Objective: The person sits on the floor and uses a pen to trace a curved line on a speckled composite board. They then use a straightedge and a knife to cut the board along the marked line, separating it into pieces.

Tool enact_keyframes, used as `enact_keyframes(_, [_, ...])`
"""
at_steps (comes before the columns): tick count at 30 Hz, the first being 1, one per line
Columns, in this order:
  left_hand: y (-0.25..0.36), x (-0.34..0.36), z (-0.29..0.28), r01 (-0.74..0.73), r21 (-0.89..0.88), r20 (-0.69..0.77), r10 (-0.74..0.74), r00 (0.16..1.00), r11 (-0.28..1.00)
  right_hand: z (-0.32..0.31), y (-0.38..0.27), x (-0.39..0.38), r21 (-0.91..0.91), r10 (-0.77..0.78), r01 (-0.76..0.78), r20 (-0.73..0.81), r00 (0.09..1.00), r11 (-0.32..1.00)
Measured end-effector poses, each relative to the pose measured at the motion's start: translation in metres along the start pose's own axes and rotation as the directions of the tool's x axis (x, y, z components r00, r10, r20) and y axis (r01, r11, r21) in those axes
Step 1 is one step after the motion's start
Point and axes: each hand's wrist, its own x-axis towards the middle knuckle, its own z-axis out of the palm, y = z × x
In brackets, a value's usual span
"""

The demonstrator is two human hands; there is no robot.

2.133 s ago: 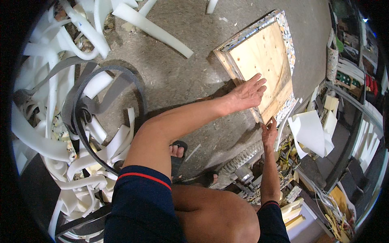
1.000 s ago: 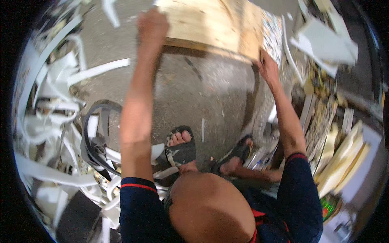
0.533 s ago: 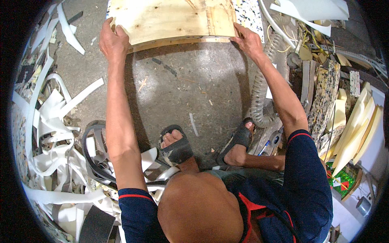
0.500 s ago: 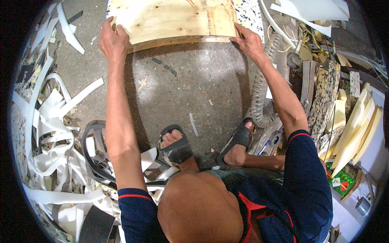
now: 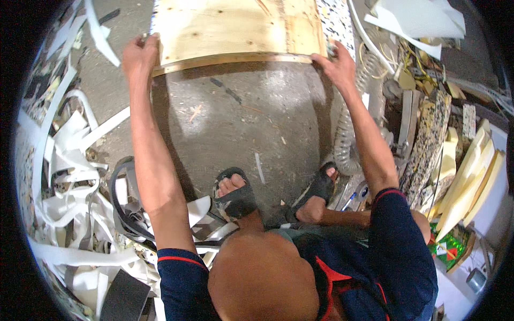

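Two near corners of the wood-faced panel [image 5: 241, 29] are in our grip in the head view, one at each hand. The panel lies at the top middle, straight out beyond our knees, wood side up, with speckled foam [image 5: 338, 18] along its right side. Its near edge runs crosswise between our left hand [image 5: 140, 59] and our right hand [image 5: 338, 64], so the bulk of it lies ahead of both. Neither hand is clearly nearer: the left pinches from beside the left corner, fingers curled in, while the right pinches at the right corner with its thumb against the wood and its fingers bent by the foam. A dark band on the concrete floor [image 5: 235, 134] under the near edge makes us judge that this edge is raised. The far end is cut off by the top of the picture, so we cannot tell which way the long axis runs or whether that end rests on anything. The underside is out of sight, and our fingertips are blurred, so we cannot make out how far they wrap under. White foam strips [image 5: 80, 257] crowd the left, and a clear ribbed hose [image 5: 344, 142] curls beneath our right forearm.
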Motion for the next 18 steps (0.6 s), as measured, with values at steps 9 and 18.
enact_keyframes(9, [0.004,0.025,-0.004,0.215,-0.122,0.437,-0.142,0.888,0.969,0.042,0.018,-0.001,0.795,0.629,-0.558,0.565,0.534,-0.24])
enact_keyframes(18, [-0.004,0.04,-0.007,0.268,-0.278,0.536,-0.083,0.84,0.922,0.037,0.016,0.006,0.774,0.585,-0.618,0.567,0.58,-0.138])
